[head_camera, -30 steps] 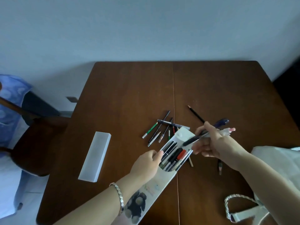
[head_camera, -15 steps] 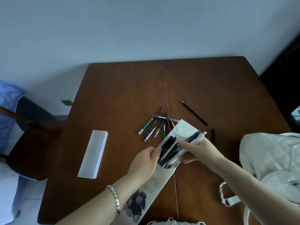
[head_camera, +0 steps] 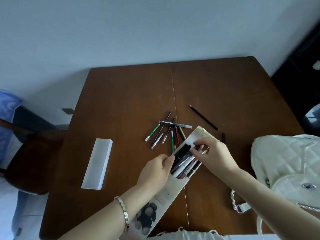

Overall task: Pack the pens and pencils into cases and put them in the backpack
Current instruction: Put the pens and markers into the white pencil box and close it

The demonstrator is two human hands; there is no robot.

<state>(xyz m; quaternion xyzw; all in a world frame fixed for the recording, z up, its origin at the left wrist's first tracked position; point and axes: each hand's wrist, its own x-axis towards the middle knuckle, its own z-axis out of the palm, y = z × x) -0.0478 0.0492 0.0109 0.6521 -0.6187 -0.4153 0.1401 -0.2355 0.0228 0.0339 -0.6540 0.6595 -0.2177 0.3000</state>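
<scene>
While left hand [head_camera: 155, 172] grips printed pencil case [head_camera: 176, 187], right hand [head_camera: 216, 155] pinches pens [head_camera: 181, 154] inside, case lettering too blurred to read

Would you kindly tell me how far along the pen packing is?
Done: several pens sit in the printed pencil case. In hand: the left hand grips its mouth while the right hand pinches a pen among them. Left: the loose pile, the black pencil, the frosted case, and loading the white backpack.
</scene>
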